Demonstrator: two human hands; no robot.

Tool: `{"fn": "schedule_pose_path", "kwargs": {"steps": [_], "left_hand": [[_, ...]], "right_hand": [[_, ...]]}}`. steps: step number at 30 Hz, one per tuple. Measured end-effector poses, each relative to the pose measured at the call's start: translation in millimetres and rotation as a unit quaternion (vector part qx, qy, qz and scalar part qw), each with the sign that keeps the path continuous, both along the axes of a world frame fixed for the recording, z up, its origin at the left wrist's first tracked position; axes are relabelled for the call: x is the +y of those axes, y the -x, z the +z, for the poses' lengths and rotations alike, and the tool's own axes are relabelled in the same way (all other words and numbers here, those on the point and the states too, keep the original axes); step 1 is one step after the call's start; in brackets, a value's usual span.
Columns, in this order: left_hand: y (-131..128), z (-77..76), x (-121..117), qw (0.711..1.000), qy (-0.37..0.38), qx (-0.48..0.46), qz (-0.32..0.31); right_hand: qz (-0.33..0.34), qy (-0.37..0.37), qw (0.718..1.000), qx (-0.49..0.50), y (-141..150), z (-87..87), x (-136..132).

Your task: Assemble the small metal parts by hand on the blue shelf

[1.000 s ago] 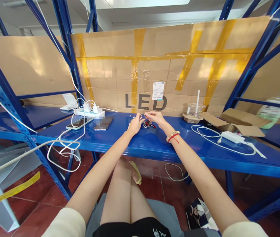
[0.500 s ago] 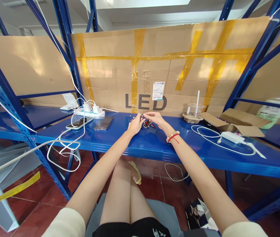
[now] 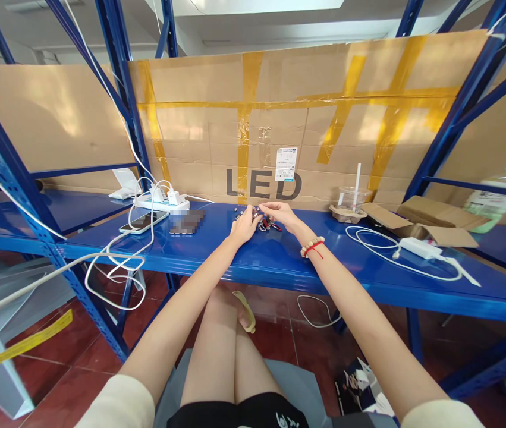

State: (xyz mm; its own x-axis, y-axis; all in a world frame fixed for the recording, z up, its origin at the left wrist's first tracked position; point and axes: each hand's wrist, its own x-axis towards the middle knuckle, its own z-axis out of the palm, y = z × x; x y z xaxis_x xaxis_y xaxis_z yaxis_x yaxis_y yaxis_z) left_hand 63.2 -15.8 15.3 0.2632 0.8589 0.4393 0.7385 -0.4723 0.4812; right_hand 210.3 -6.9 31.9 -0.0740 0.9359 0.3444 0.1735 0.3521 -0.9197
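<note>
Both hands meet over the blue tabletop, close to the cardboard at its back. My left hand has its fingers curled around something small, partly dark and shiny, whose kind I cannot make out. Fingers pinched, my right hand touches the same spot from the right; whatever lies between its fingertips is too small to name. Under and between the hands sits a little pile of small red, black and silvery pieces, partly covered by them. A beaded bracelet with red string circles my right wrist.
A white power strip with cables, a phone and a blurred dark flat object lie left. Rightward are a plastic cup with straw, an open cardboard box and a white adapter. Taped cardboard stands behind.
</note>
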Motion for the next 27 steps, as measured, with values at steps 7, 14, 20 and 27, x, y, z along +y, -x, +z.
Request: {"fn": "schedule_pose_path", "kwargs": {"steps": [7, 14, 20, 27], "left_hand": [[-0.4, -0.6, 1.3, 1.000, 0.000, 0.007, 0.008], [0.3, -1.3, 4.3, 1.000, 0.004, 0.009, 0.011], [0.3, -1.6, 4.4, 1.000, 0.015, 0.011, -0.008], [0.0, 0.1, 0.9, 1.000, 0.008, -0.004, -0.023]], "right_hand": [[-0.008, 0.012, 1.000, 0.019, 0.9, 1.6, -1.1], [0.009, 0.003, 1.000, -0.022, -0.8, -0.3, -0.7], [0.008, 0.012, 0.999, -0.031, -1.4, -0.4, 1.6], [0.007, 0.002, 1.000, -0.022, -2.7, 0.3, 1.4]]}}
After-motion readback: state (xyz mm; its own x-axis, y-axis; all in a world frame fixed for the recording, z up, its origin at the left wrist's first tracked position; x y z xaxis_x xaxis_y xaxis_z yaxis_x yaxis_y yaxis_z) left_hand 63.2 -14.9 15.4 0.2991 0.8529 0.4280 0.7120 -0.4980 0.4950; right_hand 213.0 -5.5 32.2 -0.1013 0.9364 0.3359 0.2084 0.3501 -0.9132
